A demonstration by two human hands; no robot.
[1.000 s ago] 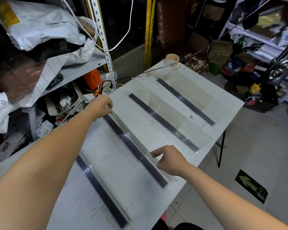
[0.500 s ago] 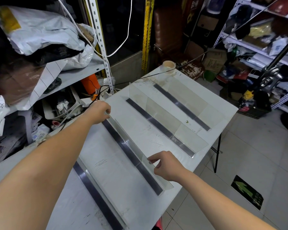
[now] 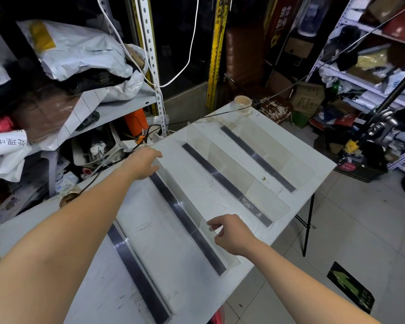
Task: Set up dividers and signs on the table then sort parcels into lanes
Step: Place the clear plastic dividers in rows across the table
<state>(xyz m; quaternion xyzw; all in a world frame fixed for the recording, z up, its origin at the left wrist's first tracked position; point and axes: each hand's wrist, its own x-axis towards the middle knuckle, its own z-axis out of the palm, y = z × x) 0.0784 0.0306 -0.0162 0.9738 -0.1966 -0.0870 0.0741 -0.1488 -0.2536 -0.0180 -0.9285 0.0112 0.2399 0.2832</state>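
A white table (image 3: 164,232) carries several dark metal strips. My two hands hold a clear acrylic divider (image 3: 185,204) standing on edge along the middle strip (image 3: 192,230). At its far end, my left hand (image 3: 144,164) grips it between fingers and thumb. My right hand (image 3: 230,233) pinches the top edge at the near end. Two more clear dividers (image 3: 234,176) (image 3: 271,148) stand upright along the strips further right. Grey and white parcel bags (image 3: 77,50) lie piled on the shelf at the left.
A roll of tape (image 3: 242,102) sits at the table's far corner. A black cable (image 3: 117,162) runs along the table's left edge. Another dark strip (image 3: 136,270) lies at the lower left. Cluttered shelves (image 3: 369,73) stand at the right, and tiled floor lies below the table's right edge.
Both hands stay at the ends of the same divider. The left hand's fingers have stretched out a little along its far end. The view has shifted slightly.
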